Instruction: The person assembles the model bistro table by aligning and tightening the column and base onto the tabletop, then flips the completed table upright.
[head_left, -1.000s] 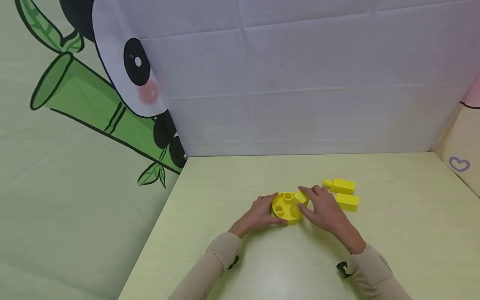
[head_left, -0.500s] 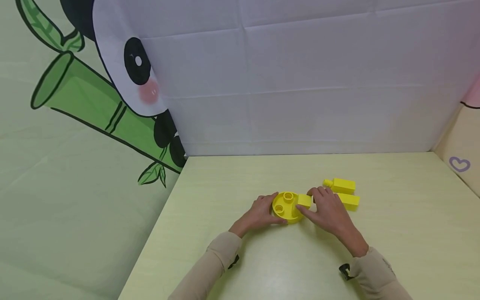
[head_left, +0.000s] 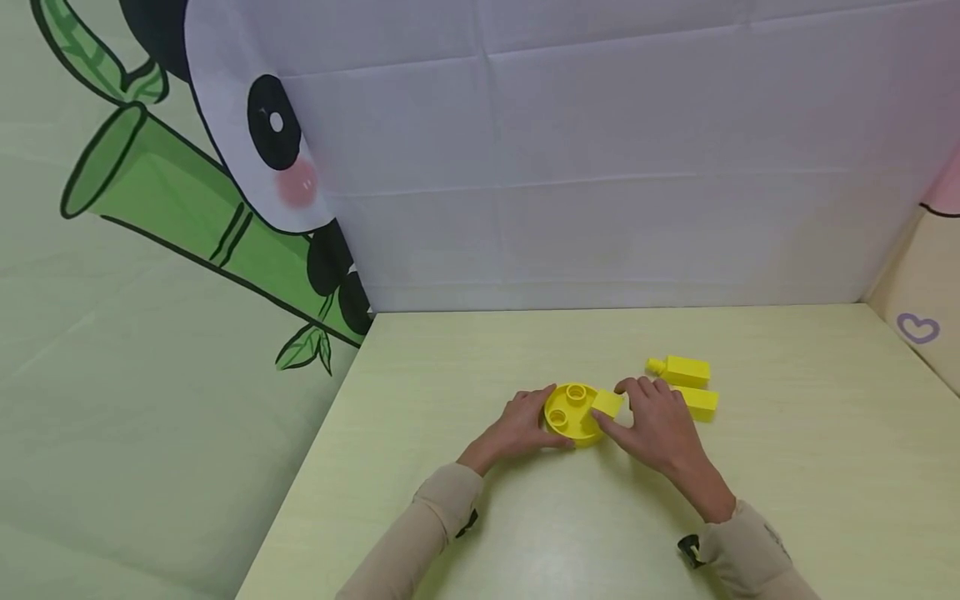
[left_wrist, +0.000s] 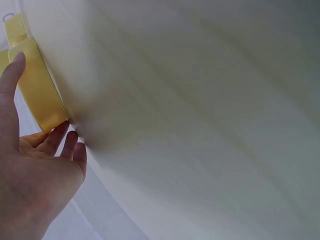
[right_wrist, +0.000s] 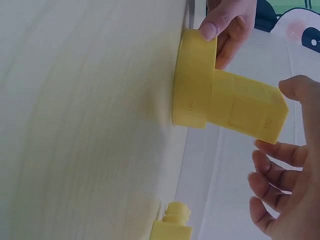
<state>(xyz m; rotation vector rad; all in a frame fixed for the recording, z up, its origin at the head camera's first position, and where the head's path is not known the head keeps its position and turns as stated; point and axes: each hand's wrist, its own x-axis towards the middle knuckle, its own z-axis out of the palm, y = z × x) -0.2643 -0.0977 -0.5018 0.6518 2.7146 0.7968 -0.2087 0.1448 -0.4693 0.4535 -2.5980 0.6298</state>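
Observation:
On the table, my left hand (head_left: pixel 521 427) grips the rim of a round yellow base (head_left: pixel 572 414) between thumb and fingers. Two ring-shaped sockets show inside it. A yellow block (head_left: pixel 606 404) stands on the base's right side, leaning slightly outward. In the right wrist view, the thumb and index fingertip of my right hand (right_wrist: pixel 295 185) pinch the block (right_wrist: pixel 245 107) near its outer end, while the other fingers are loosely bent. The left wrist view has my left hand (left_wrist: pixel 35 175) holding the base (left_wrist: pixel 42 90) by its side. The block's lower end is hidden within the base.
Behind my right hand lie two more yellow blocks, one with a round peg (head_left: pixel 678 371) and one plain-looking (head_left: pixel 696 404), partly covered by the hand. A white cloth wall (head_left: pixel 600 208) rises at the table's back edge (head_left: pixel 487 313).
My right fingers have shifted right, off the block's top to its side. The block has turned and now stands more upright at the base's right side. My left hand stays still on the base.

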